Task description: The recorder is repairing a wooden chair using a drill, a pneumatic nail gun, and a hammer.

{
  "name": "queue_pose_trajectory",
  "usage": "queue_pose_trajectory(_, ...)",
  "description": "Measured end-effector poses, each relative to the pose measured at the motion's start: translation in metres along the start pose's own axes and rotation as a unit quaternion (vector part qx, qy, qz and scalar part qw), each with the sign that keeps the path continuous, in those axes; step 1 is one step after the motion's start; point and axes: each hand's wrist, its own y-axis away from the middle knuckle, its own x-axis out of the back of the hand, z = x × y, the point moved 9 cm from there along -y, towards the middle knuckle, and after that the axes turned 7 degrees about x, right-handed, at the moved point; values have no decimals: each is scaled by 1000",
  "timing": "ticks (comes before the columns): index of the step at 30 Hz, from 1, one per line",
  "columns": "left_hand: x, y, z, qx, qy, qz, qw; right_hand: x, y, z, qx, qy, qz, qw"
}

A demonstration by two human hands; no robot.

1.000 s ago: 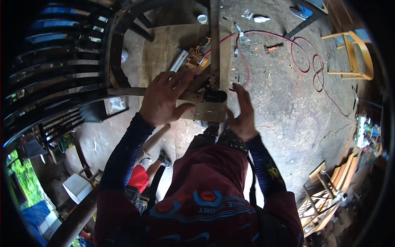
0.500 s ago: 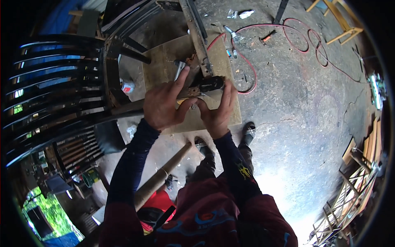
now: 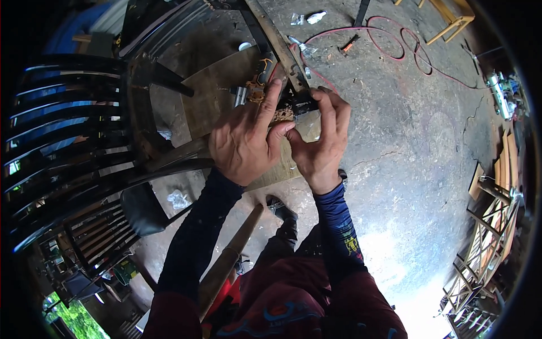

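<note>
A dark wooden chair frame [image 3: 180,153] runs from the left under my left hand [image 3: 243,138] to a worn corner joint [image 3: 302,104]. My left hand lies over this rail, index finger stretched along the far side, other fingers mostly hidden beneath. At the joint my right hand [image 3: 326,138] curls its fingers over the black end. Both thumbs meet at the near side of the rail. Pale, chipped wood shows between the hands. Just beyond my left fingers, an orange and black power drill [image 3: 259,79] lies on a brown board [image 3: 197,93].
Black chair slats [image 3: 73,118] fill the left side. A red hose [image 3: 389,56] loops over the concrete floor [image 3: 395,124], near an orange-handled tool [image 3: 349,45]. A long wooden pole [image 3: 234,248] slants beside my legs. Wooden pieces [image 3: 491,209] are stacked at right.
Both hands have shifted to the right in the picture and appear larger. The view has moved, and more of the drill shows. The hands stay at the joint.
</note>
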Motion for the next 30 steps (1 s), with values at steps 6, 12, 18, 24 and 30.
queue_pose_trajectory(6, -3, -2, 3, 18, 8, 47, 999, 4, 0, 12, -84, -53, 57, 993)
queue_pose_trajectory(12, -2, -3, 11, 33, -29, 57, 997, 2, 3, 17, -63, -50, 61, 995)
queue_pose_trajectory(18, -3, -4, 12, 33, -60, 62, 996, 0, 5, 21, -72, -71, 76, 992)
queue_pose_trajectory(24, -1, -11, 10, 32, 23, 19, 999, 1, 7, 31, -13, -50, 44, 998)
queue_pose_trajectory(30, -2, -10, 5, 30, 40, 50, 997, 1, 5, 25, 56, 1, 1, 998)
